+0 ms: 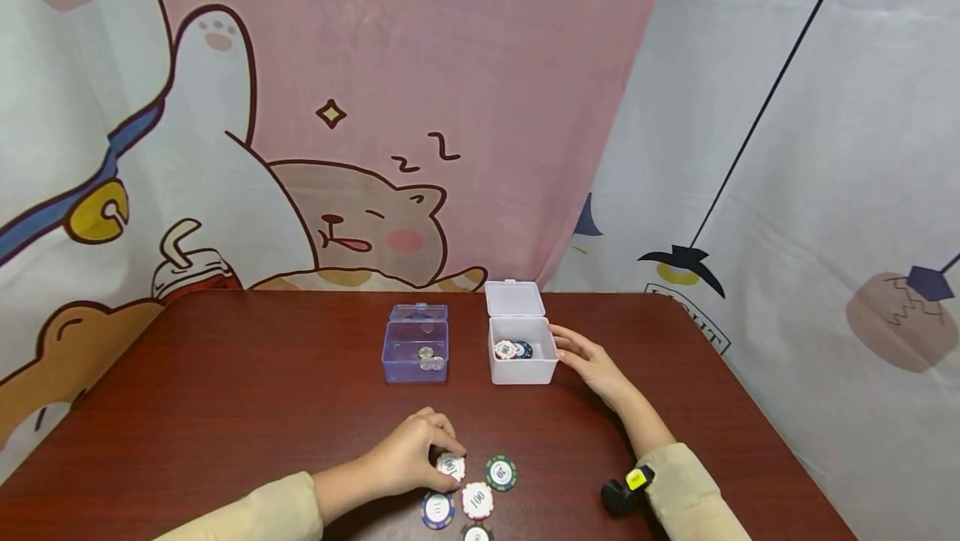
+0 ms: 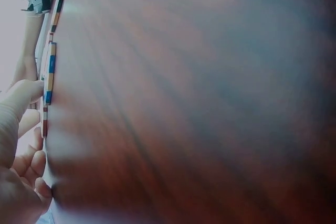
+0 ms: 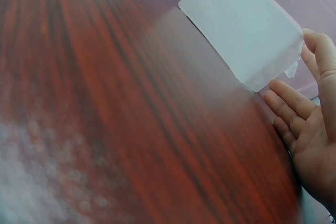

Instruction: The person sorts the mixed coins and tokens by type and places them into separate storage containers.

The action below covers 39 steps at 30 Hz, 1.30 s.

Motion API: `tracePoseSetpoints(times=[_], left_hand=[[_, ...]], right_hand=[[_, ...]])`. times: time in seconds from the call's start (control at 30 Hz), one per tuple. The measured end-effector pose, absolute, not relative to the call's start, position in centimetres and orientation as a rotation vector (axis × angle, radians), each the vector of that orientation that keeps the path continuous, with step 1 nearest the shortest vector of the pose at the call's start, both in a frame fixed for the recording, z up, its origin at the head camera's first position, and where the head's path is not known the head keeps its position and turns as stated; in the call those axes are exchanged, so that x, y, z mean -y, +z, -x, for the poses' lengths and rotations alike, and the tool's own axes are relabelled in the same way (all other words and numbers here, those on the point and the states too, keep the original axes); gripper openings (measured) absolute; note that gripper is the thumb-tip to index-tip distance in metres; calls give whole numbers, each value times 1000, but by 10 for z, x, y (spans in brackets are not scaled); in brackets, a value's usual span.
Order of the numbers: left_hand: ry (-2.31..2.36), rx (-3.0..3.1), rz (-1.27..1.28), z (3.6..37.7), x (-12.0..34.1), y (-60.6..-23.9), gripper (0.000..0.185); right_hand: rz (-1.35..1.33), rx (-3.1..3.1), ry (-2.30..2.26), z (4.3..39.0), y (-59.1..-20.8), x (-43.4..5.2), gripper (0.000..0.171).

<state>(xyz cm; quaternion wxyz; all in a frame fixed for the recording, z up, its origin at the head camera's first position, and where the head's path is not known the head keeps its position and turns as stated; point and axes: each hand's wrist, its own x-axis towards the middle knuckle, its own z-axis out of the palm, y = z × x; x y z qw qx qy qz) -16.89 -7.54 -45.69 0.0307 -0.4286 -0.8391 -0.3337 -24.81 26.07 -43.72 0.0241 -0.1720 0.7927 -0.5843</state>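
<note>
In the head view I had the left hand at the near part of the table, thumb and forefinger narrowed on opposite edges of a white chip; it lay right at the fingertips, and being a round disc it offered no long axis to line up with. Close about it sat a green chip, a chip marked 100, a blue chip and a dark-edged chip partly cut off by the frame. From that hand the white box stood ahead and to the right, lid back, with a few chips inside; the blue box stood almost straight ahead, and a broad stretch of wood ran between. The right hand was much nearer the white box, its fingers extended along the right wall. Through the left wrist view I saw chips edge-on, crowded near the thumb; I could not tell from there whether the white one was off the tabletop. The right wrist view gave me the white box's outer wall, with the thumb at a corner, the other fingers loosely extended just beside the base and gripping nothing, and plain wood on the near side.
</note>
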Motion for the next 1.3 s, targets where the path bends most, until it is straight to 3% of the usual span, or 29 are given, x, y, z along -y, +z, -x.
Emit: tracePoseSetpoints(times=[0.57, 1.0, 1.3], left_hand=[[-1038, 2541, 1360, 168, 77, -456, 32], [-982, 2613, 1342, 170, 82, -452, 47], [-937, 2582, 1361, 174, 80, -454, 40]], right_hand=[[515, -2448, -1814, 249, -437, -261, 48], [582, -2411, -1861, 249, -438, -260, 47], [572, -2431, -1840, 249, -439, -260, 47]])
